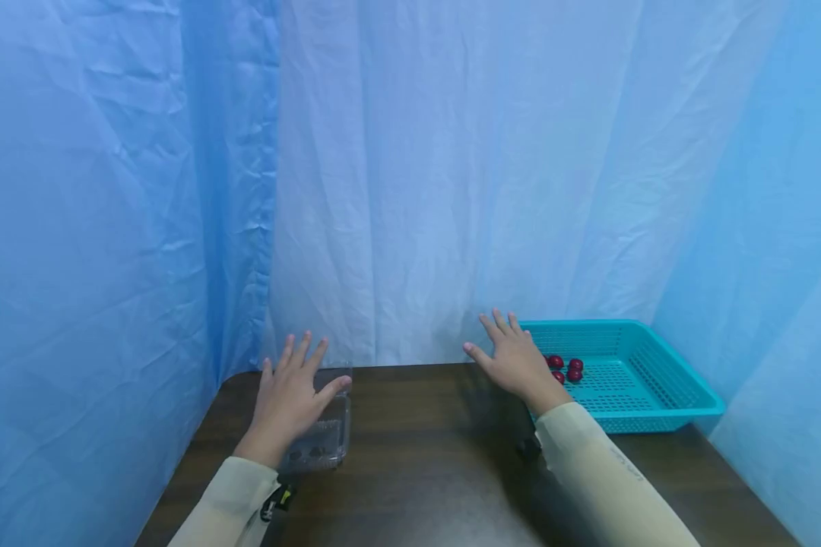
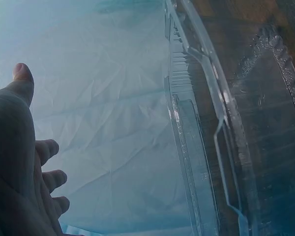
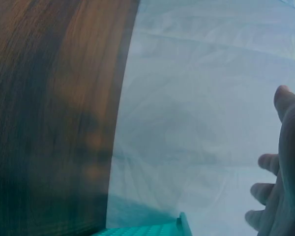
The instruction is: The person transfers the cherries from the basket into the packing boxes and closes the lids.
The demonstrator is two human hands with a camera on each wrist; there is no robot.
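Observation:
My left hand hovers with spread fingers over a clear plastic clamshell box, partly covering it from the head camera. In the left wrist view, the box stands to the right of the hand, apart from the fingers. On the other side, my right hand is held in the air with fingers spread, at the left end of a turquoise plastic basket. Several dark red round fruits, perhaps cherries or plums, lie in the basket near that hand, which hides some of the basket. Neither hand holds anything.
The dark wooden table reaches back to a light blue curtain, which also hangs on both sides. In the right wrist view, a corner of the basket shows at the bottom.

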